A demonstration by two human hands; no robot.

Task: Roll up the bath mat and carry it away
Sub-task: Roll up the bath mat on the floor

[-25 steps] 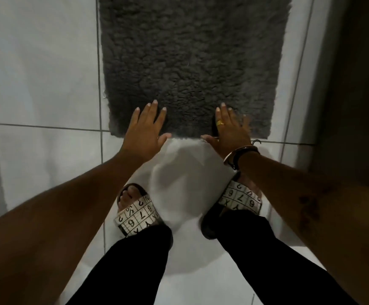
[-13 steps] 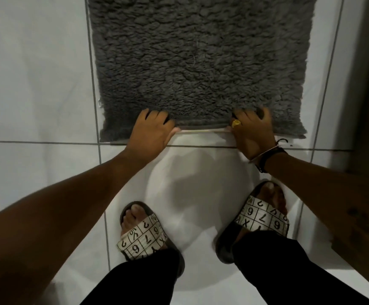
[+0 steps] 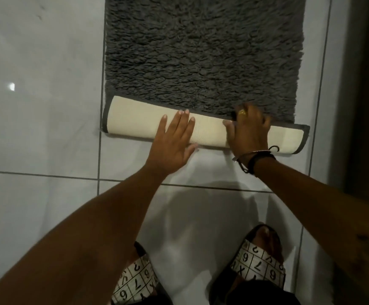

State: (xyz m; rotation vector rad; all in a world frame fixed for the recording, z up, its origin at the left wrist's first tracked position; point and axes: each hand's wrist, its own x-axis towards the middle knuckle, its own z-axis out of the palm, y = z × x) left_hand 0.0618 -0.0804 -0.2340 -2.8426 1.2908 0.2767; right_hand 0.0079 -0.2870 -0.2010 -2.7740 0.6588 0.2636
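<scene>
A dark grey shaggy bath mat (image 3: 201, 51) lies on the white tiled floor ahead of me. Its near edge is folded over away from me, showing a cream underside strip (image 3: 139, 119) with a dark grey border. My left hand (image 3: 172, 142) lies flat on the middle of that strip, fingers stretched out. My right hand (image 3: 249, 128), with a gold ring and wrist bands, presses on the strip to the right; its fingertips curl over the folded edge into the grey pile.
White glossy floor tiles (image 3: 42, 106) with dark grout lines surround the mat. My two feet in number-patterned sandals (image 3: 135, 280) stand just behind the mat. A dark wall or door (image 3: 368, 106) runs along the right side.
Both hands gripped the mat's near edge, lifted it and turned it over onto the pile. The cream underside now shows as a wide strip. The camera has come closer to the floor.
</scene>
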